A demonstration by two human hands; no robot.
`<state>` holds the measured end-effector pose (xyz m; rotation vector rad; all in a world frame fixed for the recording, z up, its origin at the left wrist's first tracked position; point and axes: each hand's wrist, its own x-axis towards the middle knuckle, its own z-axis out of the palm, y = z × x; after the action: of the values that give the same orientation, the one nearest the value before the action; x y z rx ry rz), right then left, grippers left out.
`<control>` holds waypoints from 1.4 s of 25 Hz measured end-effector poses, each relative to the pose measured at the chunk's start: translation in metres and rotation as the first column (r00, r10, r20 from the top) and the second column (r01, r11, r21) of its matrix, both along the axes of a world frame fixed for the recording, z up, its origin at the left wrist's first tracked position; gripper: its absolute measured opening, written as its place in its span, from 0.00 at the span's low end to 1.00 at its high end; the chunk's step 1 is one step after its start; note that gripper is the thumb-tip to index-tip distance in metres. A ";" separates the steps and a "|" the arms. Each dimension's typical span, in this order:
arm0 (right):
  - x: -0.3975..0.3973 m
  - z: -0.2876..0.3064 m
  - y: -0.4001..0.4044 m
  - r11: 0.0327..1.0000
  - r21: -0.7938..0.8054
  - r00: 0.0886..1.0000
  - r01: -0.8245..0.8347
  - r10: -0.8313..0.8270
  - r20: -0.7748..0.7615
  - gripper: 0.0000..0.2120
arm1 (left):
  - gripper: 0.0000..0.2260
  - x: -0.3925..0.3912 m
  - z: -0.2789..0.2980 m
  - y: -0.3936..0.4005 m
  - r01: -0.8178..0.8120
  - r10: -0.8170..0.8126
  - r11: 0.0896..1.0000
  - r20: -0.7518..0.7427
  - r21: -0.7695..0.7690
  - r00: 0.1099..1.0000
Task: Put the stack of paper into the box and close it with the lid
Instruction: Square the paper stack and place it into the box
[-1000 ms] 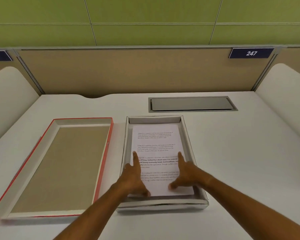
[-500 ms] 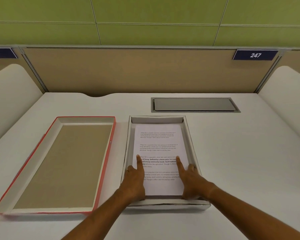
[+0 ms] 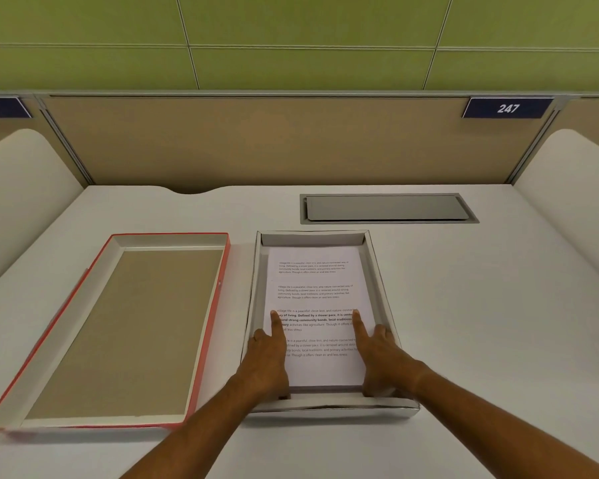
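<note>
White printed sheets: the stack of paper (image 3: 317, 281) lies inside the open box (image 3: 381, 271) on the desk (image 3: 498, 323).
The left hand (image 3: 267, 361) and right hand (image 3: 381, 357) hold the stack at its near end, one on each long edge. Each index finger (image 3: 277, 323) lies straight on the top sheet, and the other fingers bend down over the side, between paper and box wall. The red-edged lid (image 3: 128, 333) rests upside down just left of the box, apart from it and untouched.

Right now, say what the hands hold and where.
The paper stack: left hand grips its left edge, right hand its right edge, near end.
</note>
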<state>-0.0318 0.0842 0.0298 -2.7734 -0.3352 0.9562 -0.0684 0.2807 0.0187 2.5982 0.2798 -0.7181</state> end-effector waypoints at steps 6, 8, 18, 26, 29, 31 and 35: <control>0.038 0.031 -0.006 0.775 0.504 0.921 0.381 -0.267 -0.285 0.33 | 0.44 0.028 0.031 0.021 -0.247 0.276 0.840 -0.012 -0.482 0.961; 0.053 0.033 -0.002 0.624 0.546 0.828 0.560 -0.398 -0.394 0.31 | 0.42 0.044 0.040 0.022 -0.389 0.403 0.740 -0.102 -0.549 0.910; 0.080 0.040 -0.006 0.417 0.478 0.634 0.773 -0.506 -0.585 0.40 | 0.48 0.074 0.046 0.036 -0.662 0.566 0.400 -0.397 -0.634 0.723; 0.127 0.057 0.013 0.729 0.514 0.885 0.453 -0.436 -0.161 0.38 | 0.45 0.095 0.046 0.038 -0.654 0.575 0.396 -0.381 -0.644 0.724; 0.164 0.056 0.021 0.838 0.402 0.918 0.370 -0.397 -0.016 0.41 | 0.44 0.101 0.042 0.040 -0.660 0.565 0.361 -0.408 -0.659 0.717; 0.184 0.054 0.026 0.898 0.328 0.949 0.292 -0.315 0.017 0.41 | 0.44 0.106 0.037 0.043 -0.662 0.568 0.341 -0.415 -0.667 0.711; 0.206 0.047 0.036 0.943 0.249 0.973 0.221 -0.230 0.007 0.41 | 0.44 0.112 0.030 0.049 -0.674 0.562 0.317 -0.440 -0.668 0.700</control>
<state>0.1740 0.1199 0.0764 -2.5363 -0.1261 0.7546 0.0436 0.3296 0.0482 1.3650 0.7592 -0.5197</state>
